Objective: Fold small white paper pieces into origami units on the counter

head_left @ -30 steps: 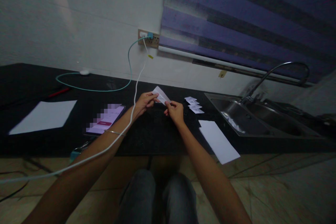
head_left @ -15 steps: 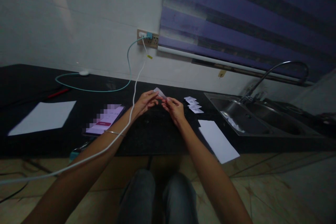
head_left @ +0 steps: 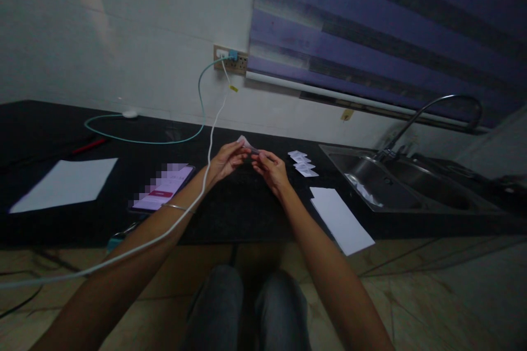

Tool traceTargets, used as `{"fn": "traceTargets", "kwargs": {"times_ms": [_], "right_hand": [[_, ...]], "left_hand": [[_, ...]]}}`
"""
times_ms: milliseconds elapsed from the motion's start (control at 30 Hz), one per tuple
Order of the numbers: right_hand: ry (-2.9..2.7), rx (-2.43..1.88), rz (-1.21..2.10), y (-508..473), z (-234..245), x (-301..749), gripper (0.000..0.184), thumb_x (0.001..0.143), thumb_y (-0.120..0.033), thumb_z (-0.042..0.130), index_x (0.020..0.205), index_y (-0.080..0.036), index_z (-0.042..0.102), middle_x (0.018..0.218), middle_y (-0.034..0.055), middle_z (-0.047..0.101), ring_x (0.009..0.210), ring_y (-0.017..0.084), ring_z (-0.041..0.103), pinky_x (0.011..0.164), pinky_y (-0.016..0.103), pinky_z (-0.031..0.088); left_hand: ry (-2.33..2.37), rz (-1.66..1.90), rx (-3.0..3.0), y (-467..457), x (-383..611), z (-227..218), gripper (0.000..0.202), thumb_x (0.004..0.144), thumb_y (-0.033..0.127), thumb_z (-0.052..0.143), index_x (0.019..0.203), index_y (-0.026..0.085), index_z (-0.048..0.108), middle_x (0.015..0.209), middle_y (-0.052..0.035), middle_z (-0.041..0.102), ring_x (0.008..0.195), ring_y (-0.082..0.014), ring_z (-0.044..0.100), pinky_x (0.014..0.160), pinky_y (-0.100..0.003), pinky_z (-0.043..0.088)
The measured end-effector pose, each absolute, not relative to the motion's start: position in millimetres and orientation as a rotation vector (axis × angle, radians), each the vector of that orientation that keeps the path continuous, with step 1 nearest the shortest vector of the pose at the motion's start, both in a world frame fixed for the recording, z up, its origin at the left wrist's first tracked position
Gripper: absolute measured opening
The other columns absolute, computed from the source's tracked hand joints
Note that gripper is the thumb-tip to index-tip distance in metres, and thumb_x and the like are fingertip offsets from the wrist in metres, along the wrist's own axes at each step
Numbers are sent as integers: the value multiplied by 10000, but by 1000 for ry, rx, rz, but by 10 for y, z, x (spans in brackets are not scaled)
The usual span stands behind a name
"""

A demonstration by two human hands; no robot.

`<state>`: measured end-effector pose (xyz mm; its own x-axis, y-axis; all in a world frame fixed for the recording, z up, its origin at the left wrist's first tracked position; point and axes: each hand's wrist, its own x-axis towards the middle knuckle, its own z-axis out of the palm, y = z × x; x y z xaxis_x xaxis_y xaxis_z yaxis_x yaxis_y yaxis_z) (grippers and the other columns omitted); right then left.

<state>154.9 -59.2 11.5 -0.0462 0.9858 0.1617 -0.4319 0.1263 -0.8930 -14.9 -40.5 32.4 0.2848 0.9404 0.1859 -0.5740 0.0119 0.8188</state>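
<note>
Between my two hands, above the black countertop (head_left: 242,219), is a small piece of white paper (head_left: 246,143), creased or folded. My left hand (head_left: 226,162) pinches its left side between thumb and fingers. At its right end, the thumb and fingers of my right hand (head_left: 270,169) close on the paper; part of it is hidden behind them. Several small folded paper pieces (head_left: 303,164) lie overlapping in a row right of my right hand. Nearer the front edge are white paper strips (head_left: 341,219), stacked slightly askew.
Left of my left arm lies a lit phone (head_left: 164,189), with a white sheet (head_left: 66,184) farther left. A white cable (head_left: 209,159) crosses over my left forearm from the wall socket (head_left: 230,59). A double sink (head_left: 382,181) with a curved faucet (head_left: 432,98) is at right.
The paper in my hands has tilted, and its right part now shows as a thin, darker edge. My hands stay almost in place. The other things have not been moved.
</note>
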Motion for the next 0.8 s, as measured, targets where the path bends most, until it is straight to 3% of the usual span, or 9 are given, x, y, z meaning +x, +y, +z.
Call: {"fn": "traceTargets", "kwargs": {"times_ms": [200,367,533,700,800], "right_hand": [[-941,-747,1255,-566,121,1570,307,701,-384,861,859,-163,719,869,65,783,724,142,728,762,274,627],[-942,-748,1246,-549,108,1587,339,700,-407,866,875,-153,726,841,72,779,673,129,713,677,238,620],[-964,-764,1201,-532,83,1594,386,657,-442,883,855,-144,737,795,50,762,671,136,717,686,250,627],[-940,-782,1090,-489,69,1650,416,601,-460,902,820,-144,743,741,20,737,648,134,704,660,246,620],[-957,-787,1056,-478,59,1673,422,593,-473,899,811,-144,749,750,22,742,656,140,705,681,262,622]], "left_hand": [[492,1160,946,-401,-160,334,191,869,314,752,882,138,678,769,-55,738,617,-84,661,431,-140,381],[537,1149,1048,-412,-202,345,203,863,313,763,949,144,690,839,-62,750,638,-77,674,456,-130,407],[633,1106,1166,-367,-266,348,288,849,374,776,982,129,701,939,-101,759,649,-92,687,487,-145,458],[646,1102,1273,-307,-321,328,328,820,372,803,1037,141,715,928,-100,754,486,-38,580,352,-133,281],[686,1124,1323,-302,-319,341,255,817,339,801,955,136,733,851,-102,753,447,-42,548,342,-156,235]]}}
